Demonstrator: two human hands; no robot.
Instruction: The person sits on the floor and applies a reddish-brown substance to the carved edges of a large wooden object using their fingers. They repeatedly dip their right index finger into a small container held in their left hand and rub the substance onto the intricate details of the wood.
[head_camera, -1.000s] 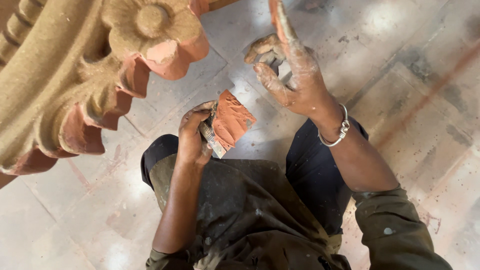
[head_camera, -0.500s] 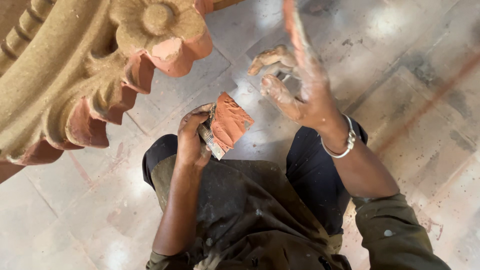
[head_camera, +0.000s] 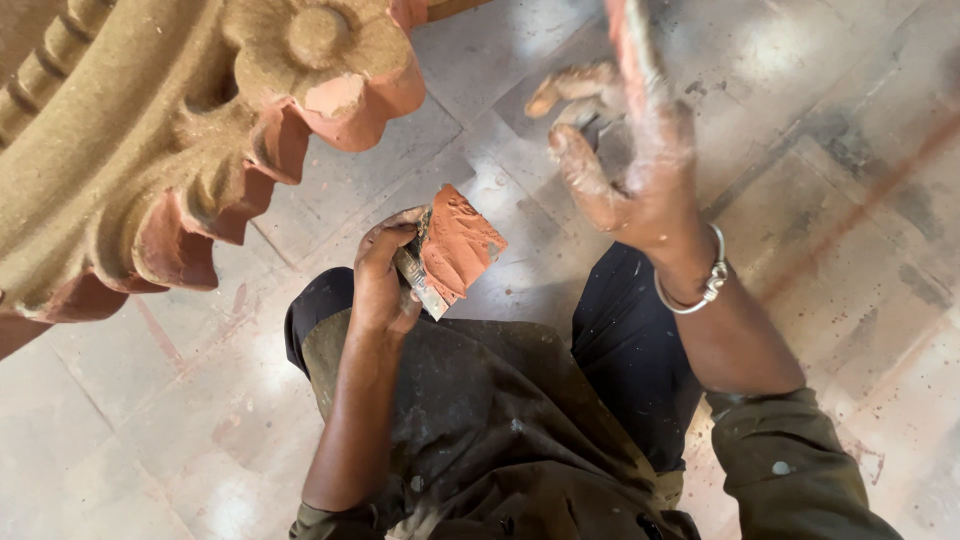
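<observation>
My left hand grips a small flat board loaded with a lump of reddish-orange paste, held above my lap. My right hand is raised to its right, palm towards me. Its fingers are curled, apart and smeared with pale paste. A thin red-coated strip rises from that hand to the top edge; I cannot tell whether it is a blade or a finger. A silver bangle circles the right wrist. A sand-coloured carved ornament with a flower and scalloped edges fills the upper left, its edges coated reddish.
Below is a dusty tiled floor with pale smears. My knees in dark trousers and a stained olive garment fill the lower middle. The ornament overhangs at the left, close above my left hand.
My right hand has risen slightly and turned more edge-on, the red strip now reaching the top edge. My left hand with the paste board has stayed in place.
</observation>
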